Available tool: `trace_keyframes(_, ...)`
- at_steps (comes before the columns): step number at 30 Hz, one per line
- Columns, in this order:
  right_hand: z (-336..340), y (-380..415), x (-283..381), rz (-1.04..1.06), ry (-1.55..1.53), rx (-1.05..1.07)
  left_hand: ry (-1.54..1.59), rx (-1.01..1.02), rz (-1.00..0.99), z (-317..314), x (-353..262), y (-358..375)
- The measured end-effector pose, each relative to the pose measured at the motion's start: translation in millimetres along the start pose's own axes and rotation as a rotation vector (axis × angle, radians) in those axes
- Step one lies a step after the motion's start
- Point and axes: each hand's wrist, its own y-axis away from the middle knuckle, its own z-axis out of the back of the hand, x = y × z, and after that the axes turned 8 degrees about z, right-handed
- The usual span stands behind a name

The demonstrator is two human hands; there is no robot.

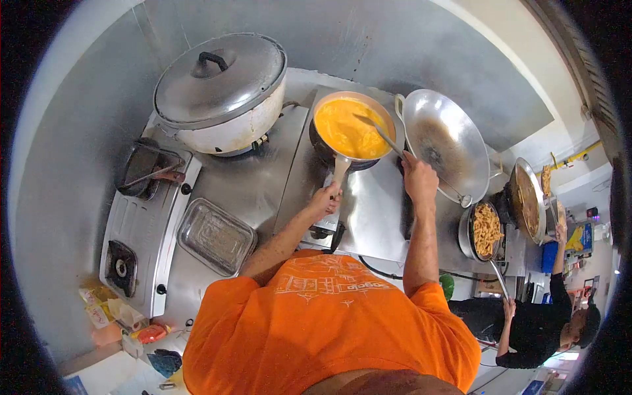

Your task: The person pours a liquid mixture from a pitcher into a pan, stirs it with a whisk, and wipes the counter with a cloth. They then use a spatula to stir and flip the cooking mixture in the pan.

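Note:
A saucepan of thick yellow-orange sauce sits on the burner in front of me. My left hand is closed around its pale handle. Gripped in my right hand is a long metal cooking spoon, slanting down into the sauce. Its tip is partly sunk, so the exact shape of the head cannot be told. Right beside my right hand stands a wide metal wok with brown residue in its bottom.
On the left are a large lidded pot, a gas stove and a rectangular metal tray. To the right, a co-worker in black holds a pan of browned food. Another wok stands behind that pan.

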Motion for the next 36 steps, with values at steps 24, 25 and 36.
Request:
trace_keyframes(24,-90.7,-140.0,42.9,0.162,-0.44,0.123,0.019,-0.056,0.036,-4.0,-1.7,3.1)
trace_keyframes(25,-84.6,-139.6,53.4,0.141,-0.4,0.117,-0.006,-0.066,0.027,-7.5,-2.7,7.9)
trace_keyframes(36,-108.1,-164.8,38.8,0.142,-0.122,-0.064,-0.075,-0.067,-0.024,3.9,5.7,-7.1)
